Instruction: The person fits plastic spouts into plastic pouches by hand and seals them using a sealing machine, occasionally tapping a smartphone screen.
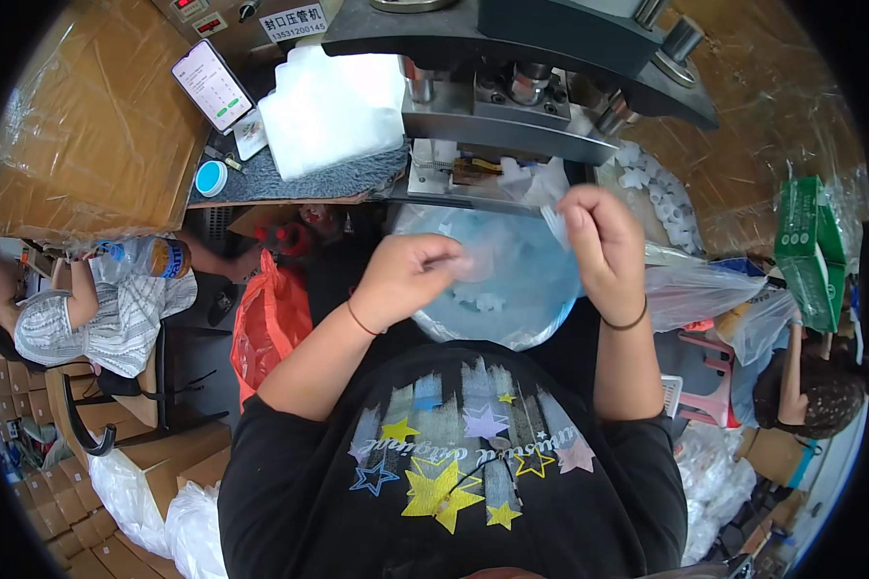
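Observation:
My right hand (605,249) is closed, pinching a small clear ridged plastic piece (556,226) between thumb and fingers. It is raised over the right rim of a round pale-blue basin (536,318). To its left, my left hand (406,278) is closed above the basin, thumb and fingers drawn together. Motion smears its fingertips, and I cannot make out what is in them. A few small translucent pieces (488,302) lie inside the basin in front of me.
A metal press (512,125) stands beyond the basin. White sheets (333,111), a phone (212,87) and a blue-lidded jar (210,178) are at the far left. White plastic pieces (661,193) lie right of the press. A red bag (261,323) hangs left. Other people sit on both sides.

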`<state>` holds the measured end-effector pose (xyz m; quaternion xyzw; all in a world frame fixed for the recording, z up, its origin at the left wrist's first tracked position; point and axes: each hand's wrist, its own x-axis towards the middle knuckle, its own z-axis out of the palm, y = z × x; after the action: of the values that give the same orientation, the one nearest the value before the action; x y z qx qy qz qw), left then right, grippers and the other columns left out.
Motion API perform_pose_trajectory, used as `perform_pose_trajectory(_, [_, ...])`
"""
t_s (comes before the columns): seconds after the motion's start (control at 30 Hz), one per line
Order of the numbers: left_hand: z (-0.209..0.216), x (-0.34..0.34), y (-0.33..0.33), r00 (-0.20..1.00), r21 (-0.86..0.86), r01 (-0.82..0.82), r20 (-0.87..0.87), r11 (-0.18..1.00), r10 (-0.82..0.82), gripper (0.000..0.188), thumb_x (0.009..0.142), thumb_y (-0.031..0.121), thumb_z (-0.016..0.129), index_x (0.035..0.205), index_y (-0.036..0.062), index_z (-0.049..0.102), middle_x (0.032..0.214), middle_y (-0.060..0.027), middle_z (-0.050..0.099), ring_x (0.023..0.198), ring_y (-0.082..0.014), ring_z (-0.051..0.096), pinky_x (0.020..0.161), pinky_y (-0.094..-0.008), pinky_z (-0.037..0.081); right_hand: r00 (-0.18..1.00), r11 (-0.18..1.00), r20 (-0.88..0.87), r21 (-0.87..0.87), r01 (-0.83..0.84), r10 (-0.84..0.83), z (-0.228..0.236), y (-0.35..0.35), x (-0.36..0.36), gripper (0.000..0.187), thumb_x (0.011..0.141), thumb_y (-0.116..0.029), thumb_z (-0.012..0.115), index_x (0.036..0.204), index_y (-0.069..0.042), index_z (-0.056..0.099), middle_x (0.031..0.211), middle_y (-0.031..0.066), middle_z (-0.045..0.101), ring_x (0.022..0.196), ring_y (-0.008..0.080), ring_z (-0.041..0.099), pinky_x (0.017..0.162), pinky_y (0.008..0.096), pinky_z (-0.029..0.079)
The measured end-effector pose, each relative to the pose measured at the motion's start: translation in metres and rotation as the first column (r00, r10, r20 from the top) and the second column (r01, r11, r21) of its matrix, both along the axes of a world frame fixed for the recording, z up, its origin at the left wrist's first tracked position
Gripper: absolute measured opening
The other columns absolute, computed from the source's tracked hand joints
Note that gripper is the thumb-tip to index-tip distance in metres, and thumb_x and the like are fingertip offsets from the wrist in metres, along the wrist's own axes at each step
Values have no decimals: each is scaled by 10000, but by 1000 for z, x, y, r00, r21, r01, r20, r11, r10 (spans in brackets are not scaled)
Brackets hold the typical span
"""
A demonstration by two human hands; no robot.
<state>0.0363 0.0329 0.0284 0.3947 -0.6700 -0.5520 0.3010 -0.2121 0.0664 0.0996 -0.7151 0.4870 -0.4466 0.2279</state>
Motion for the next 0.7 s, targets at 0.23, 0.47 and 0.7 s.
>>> perform_pose_trajectory(0.23, [1, -24, 16, 908, 416, 374, -347, 829, -235, 236, 996, 199, 628, 1062, -22, 677, 986, -91, 724, 899, -140, 678, 841, -293, 535, 969, 991, -211, -7, -130, 126, 4, -7, -13, 120, 912, -127, 674, 983, -32, 655, 854, 89, 653, 760, 211, 602, 679, 323, 478])
perform_pose_trajectory(0.47, [-2, -33, 14, 856, 639, 513, -433, 573, -284, 254, 1010, 208, 591, 1147, 1, 646, 1098, -131, 707, 929, -206, 710, 830, -313, 567, 926, 992, -375, 125, 19, 30, 1, -10, -53, 324, 1022, -276, 500, 1179, -29, 638, 1096, 178, 668, 957, 348, 640, 849, 381, 505])
perform_pose_trajectory(0.7, [-16, -29, -50, 884, 611, 300, -467, 733, 28, 253, 924, 53, 622, 1154, -51, 637, 1060, -127, 704, 911, -203, 713, 798, -322, 588, 578, 878, -711, -117, 465, -401, -64, -41, -128, 226, 898, -131, 632, 1119, -81, 630, 1192, 179, 586, 1042, 410, 604, 827, 458, 505])
